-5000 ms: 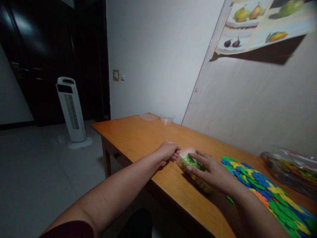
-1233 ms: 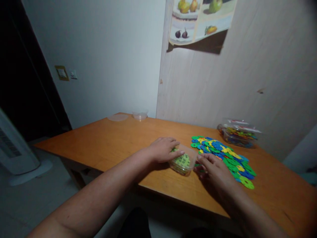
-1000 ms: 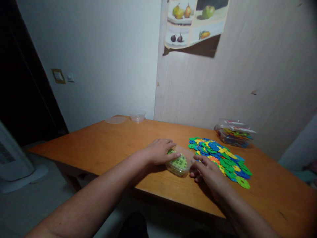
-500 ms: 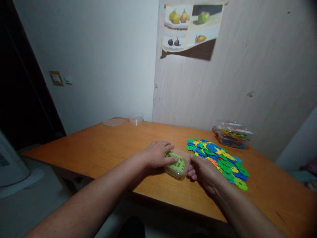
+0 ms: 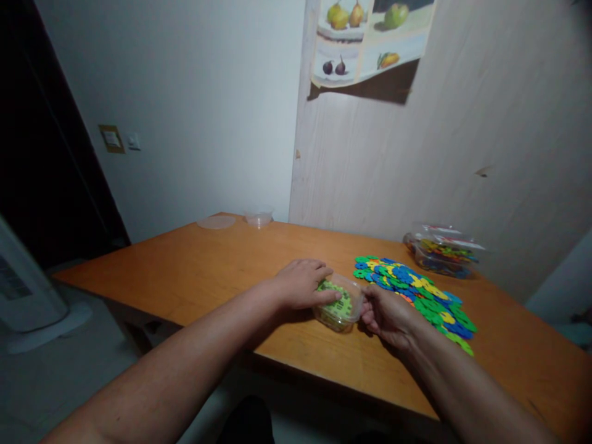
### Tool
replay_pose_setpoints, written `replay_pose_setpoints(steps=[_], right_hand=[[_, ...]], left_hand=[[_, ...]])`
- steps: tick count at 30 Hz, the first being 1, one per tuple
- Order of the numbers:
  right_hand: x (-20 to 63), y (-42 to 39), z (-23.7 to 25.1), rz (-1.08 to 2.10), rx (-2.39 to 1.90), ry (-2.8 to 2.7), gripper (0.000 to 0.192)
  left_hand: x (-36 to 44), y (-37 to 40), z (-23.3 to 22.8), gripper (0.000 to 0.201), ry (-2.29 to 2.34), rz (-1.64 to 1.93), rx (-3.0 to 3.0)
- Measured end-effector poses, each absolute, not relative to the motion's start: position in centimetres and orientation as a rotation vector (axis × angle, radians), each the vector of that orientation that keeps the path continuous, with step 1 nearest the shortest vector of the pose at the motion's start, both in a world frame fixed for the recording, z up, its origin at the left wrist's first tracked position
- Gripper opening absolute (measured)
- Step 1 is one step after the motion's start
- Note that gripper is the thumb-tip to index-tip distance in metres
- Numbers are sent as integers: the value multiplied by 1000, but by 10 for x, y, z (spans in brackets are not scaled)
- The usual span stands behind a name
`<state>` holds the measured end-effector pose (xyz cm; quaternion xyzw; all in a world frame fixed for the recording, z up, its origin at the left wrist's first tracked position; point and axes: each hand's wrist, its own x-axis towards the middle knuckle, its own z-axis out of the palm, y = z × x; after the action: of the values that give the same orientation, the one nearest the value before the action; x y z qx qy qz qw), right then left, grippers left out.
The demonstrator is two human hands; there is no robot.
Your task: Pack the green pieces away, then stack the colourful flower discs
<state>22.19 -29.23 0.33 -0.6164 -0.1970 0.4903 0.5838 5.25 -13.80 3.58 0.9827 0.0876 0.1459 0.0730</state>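
A small clear plastic box with a green printed label on its lid stands near the front edge of the table. My left hand grips its left side, the thumb lying across the lid and the fingers over the far edge. With its fingertips closed on the right edge of the lid, my right hand holds the other side. The box's contents are hard to make out. Just right of the box lies a pile of flat plastic flower discs in green, blue, yellow and orange, partly behind my right hand.
Clear containers holding coloured pieces stand at the table's back right. Toward the back left are a clear bowl and a flat round lid. The wooden table meets a wall with a fruit poster.
The whole view has shifted slightly, so things sit a little further right. Both hands stay on the box; the fingers of my right hand have shifted slightly at the lid's edge.
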Motion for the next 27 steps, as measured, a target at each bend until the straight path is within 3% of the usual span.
replay_pose_setpoints(steps=[11,22,24,27], right_hand=[[223,-302,4,1174,-1366,-517,19],[215,-304,-8,958,-1398,-707,21],[214,-304,-8,845,-1468,-754,30],[213,-305,-7,427,-1635,-916,47]], left_hand=[[50,-137,36,73,249,401,3000],[49,-137,35,73,263,397,3034],[49,-137,35,73,272,395,3033],[49,-138,35,72,290,396,3023]])
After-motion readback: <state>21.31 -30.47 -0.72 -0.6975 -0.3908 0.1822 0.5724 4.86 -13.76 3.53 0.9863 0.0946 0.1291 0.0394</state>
